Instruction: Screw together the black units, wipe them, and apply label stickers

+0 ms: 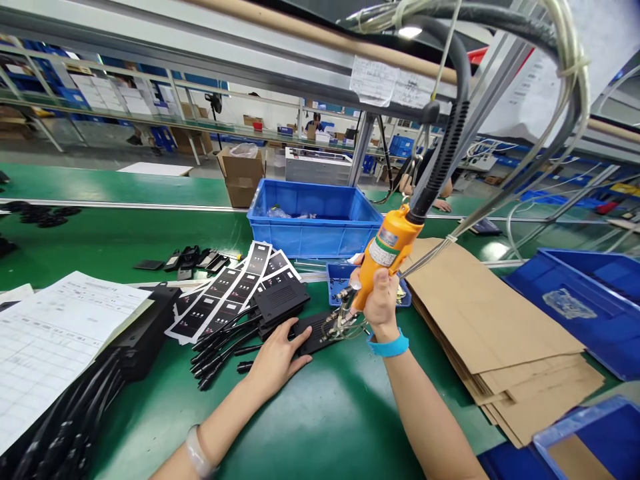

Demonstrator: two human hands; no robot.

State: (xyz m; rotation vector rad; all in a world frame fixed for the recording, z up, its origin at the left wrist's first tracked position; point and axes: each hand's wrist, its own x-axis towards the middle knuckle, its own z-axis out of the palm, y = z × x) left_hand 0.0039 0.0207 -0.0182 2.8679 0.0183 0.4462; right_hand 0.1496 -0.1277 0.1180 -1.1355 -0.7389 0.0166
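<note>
My right hand (pixel 381 303) is wrapped around an orange power screwdriver (pixel 383 257), which hangs from a cable and tilts down to the left. Its tip meets a black plastic case (pixel 316 331) lying flat on the green bench; the exact contact point is hard to make out behind wires and metal parts. My left hand (pixel 277 357) holds the near left end of this case, fingers over it and thumb along its lower edge. Just behind lie stacked black cases (pixel 281 300) with black cables (pixel 220 357). A small blue tray (pixel 337 272) of little parts sits beyond the screwdriver.
Printed label sheets (pixel 235 287) and black pieces (pixel 193 259) lie left. A paper form (pixel 65 340) covers more cabled cases. A large blue bin (pixel 315 233) stands behind; cardboard sheets (pixel 480 307) and blue bins (pixel 580 307) are right. Another person's hand (pixel 442 205) shows across the bench.
</note>
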